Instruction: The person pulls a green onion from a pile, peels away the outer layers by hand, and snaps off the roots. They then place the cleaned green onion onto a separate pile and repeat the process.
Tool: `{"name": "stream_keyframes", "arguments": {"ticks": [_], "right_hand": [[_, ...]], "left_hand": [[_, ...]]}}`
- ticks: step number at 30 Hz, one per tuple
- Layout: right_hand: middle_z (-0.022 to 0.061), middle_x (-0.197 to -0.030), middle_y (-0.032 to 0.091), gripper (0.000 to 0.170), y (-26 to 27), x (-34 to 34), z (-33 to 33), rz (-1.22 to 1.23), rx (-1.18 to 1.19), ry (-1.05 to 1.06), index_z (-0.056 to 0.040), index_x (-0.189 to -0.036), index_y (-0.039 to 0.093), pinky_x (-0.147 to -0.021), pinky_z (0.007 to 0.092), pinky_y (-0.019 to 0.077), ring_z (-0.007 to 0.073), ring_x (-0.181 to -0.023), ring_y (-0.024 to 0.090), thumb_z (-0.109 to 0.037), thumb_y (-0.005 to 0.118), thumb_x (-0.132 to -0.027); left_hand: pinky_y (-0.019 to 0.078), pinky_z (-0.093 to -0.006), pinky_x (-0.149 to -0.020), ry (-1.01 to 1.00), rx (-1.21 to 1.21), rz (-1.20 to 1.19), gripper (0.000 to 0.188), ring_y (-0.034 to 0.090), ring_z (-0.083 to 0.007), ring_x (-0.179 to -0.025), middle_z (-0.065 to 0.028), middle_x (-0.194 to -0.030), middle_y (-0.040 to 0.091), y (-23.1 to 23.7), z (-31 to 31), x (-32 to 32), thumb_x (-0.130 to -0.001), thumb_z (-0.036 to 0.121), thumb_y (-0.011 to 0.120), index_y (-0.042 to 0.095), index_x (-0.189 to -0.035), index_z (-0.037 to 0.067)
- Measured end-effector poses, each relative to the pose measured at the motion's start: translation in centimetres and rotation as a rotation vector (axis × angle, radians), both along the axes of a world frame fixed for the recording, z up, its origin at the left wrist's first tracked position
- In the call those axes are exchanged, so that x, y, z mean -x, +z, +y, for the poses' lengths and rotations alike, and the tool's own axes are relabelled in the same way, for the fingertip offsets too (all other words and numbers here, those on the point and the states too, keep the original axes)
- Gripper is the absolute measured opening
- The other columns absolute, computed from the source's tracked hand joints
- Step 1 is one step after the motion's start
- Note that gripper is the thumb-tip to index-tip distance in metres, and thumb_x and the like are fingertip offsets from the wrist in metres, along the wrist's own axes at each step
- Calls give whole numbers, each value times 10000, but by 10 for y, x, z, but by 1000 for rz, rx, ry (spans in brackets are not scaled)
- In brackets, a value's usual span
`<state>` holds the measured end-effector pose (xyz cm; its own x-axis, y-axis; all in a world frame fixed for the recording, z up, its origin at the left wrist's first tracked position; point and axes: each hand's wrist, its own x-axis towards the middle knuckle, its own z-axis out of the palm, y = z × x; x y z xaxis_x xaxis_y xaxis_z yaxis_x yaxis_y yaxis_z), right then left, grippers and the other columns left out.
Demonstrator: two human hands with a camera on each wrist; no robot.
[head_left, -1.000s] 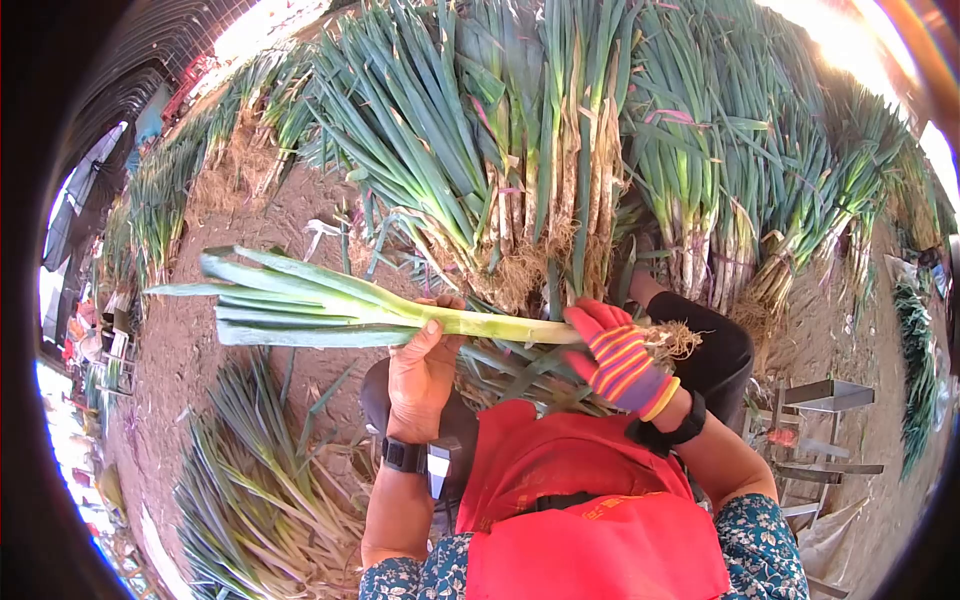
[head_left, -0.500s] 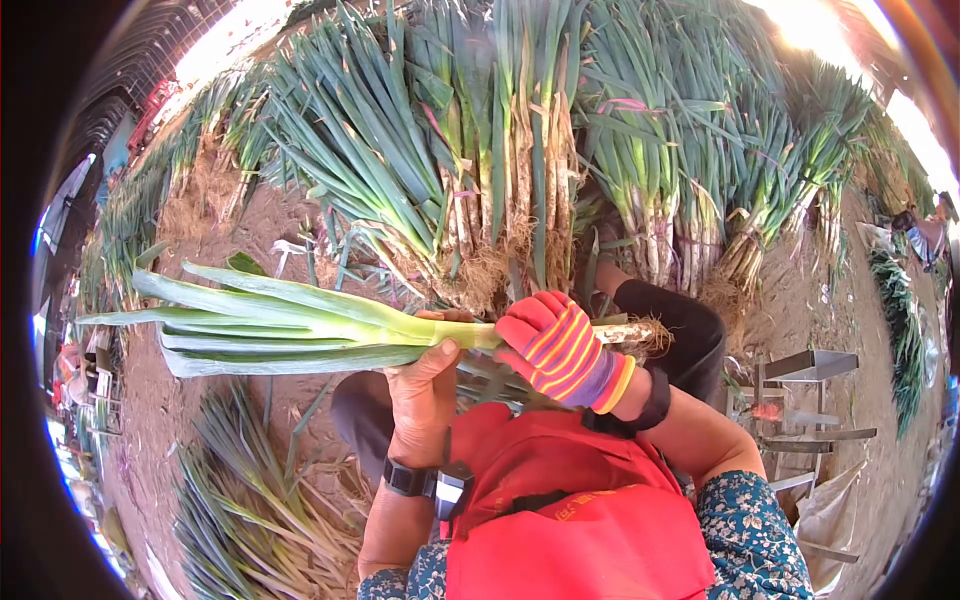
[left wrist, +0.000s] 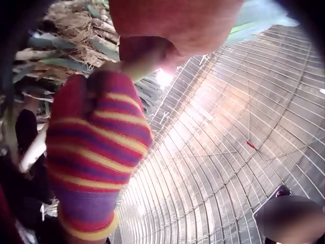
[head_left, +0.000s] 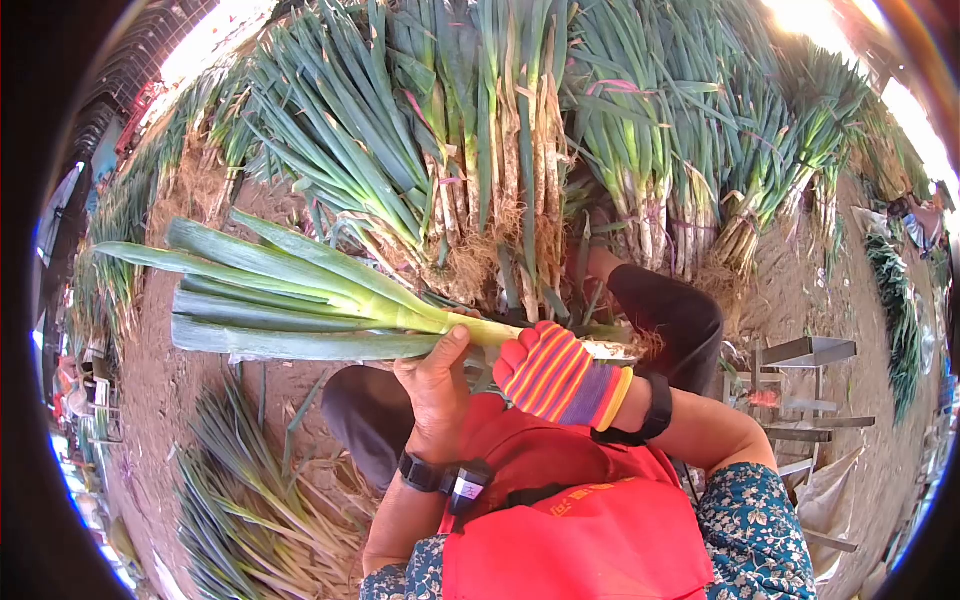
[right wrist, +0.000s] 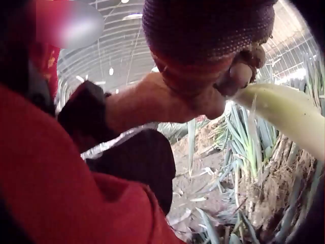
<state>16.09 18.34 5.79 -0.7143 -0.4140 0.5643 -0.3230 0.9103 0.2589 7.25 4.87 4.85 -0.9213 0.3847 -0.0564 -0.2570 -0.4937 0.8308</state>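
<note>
A long leek [head_left: 425,316] lies across the lap in the head view, its broad green leaves [head_left: 270,295] fanned to the left and its roots [head_left: 648,345] to the right. My bare left hand [head_left: 437,385] grips it where the leaves meet the stalk, thumb on the near side. Just right of that, my right hand [head_left: 562,378], in a striped glove, grips the pale stalk with curled fingers. The left wrist view shows the gloved hand [left wrist: 99,147] close beside the bare hand [left wrist: 175,23]. In the right wrist view the pale stalk [right wrist: 287,109] extends from the hands.
Tied leek bundles [head_left: 480,150] stand in front, with more to the right [head_left: 650,150]. A loose pile of leeks [head_left: 265,490] lies on the soil at the lower left. A metal rack [head_left: 810,355] stands at the right. A red apron [head_left: 580,530] covers the lap.
My right hand has slid left along the stalk from near the roots to beside my left hand. The leek now tilts, its root end lower in the view. My left hand keeps its hold.
</note>
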Motion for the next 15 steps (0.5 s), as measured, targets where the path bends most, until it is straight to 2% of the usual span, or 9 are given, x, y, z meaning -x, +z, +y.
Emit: {"name": "stream_keyframes", "arguments": {"ticks": [1, 3, 4, 5, 6, 8, 9, 11, 15], "right_hand": [[41, -615, 428, 147, -6, -1, -4, -5, 0, -7, -115, -645, 477, -519, 342, 392, 216, -565, 489, -214, 577, -602], [50, -559, 460, 132, -19, -5, -15, -263, -291, -149, -74, -615, 547, -454, 353, 351, 200, -538, 485, -194, 598, -631], [65, -522, 481, 155, -33, -4, -18, -242, -200, -149, -36, -587, 566, -442, 362, 359, 216, -520, 490, -185, 604, -604], [65, -522, 481, 155, -54, -6, -19, -244, -204, -166, -36, -587, 566, -442, 362, 359, 216, -520, 490, -185, 604, -604], [81, -531, 504, 149, -62, -6, -23, -101, -604, -275, -27, -598, 583, -445, 381, 381, 230, -522, 506, -173, 605, -612], [115, -598, 590, 128, -75, -12, -26, -649, -175, -119, -24, -645, 652, -500, 417, 463, 262, -582, 581, -142, 609, -669], [115, -598, 590, 128, -73, -13, -20, -645, -178, -113, -24, -645, 652, -500, 417, 463, 262, -582, 581, -142, 609, -669], [105, -640, 628, 103, -71, -19, -3, -995, 13, -111, -51, -666, 680, -526, 424, 484, 264, -632, 619, -117, 604, -686], [128, -679, 645, 89, -86, -31, 30, -1093, 199, -111, -75, -688, 677, -571, 435, 494, 318, -682, 640, -126, 618, -645]], "left_hand": [[540, -370, -743, 26, 42, -18, 255, 629, -240, -858, -106, -950, 622, -4, 2, 0, -786, 22, 664, 570, -1023, 8], [545, -366, -713, 38, 76, -37, 262, 633, -233, -834, -100, -936, 621, -5, 6, -2, -794, 26, 659, 563, -1036, 7], [544, -354, -689, 74, 87, -33, 270, 632, -224, -823, -94, -925, 618, -3, 9, -4, -800, 31, 656, 555, -1049, 11], [544, -343, -665, 111, 98, -29, 278, 632, -215, -811, -88, -914, 616, 0, 12, -5, -805, 35, 653, 546, -1061, 14], [540, -328, -635, 128, 66, -54, 290, 634, -209, -790, -85, -907, 613, 3, 12, -3, -809, 33, 651, 534, -1074, 26], [539, -329, -628, 151, 56, -50, 284, 634, -212, -789, -84, -908, 614, 7, 4, 5, -810, 30, 649, 536, -1071, 27], [539, -330, -622, 178, 40, -45, 278, 634, -214, -788, -84, -909, 614, 9, -1, 10, -811, 27, 648, 538, -1067, 28], [541, -339, -664, 236, 11, -24, 250, 642, -241, -778, -101, -911, 620, 17, -14, 20, -798, -2, 644, 565, -1035, 0], [522, -368, -762, 248, 7, 46, 289, 625, -236, -856, -113, -933, 622, 20, -56, 44, -812, 28, 636, 552, -1088, 7]]}}
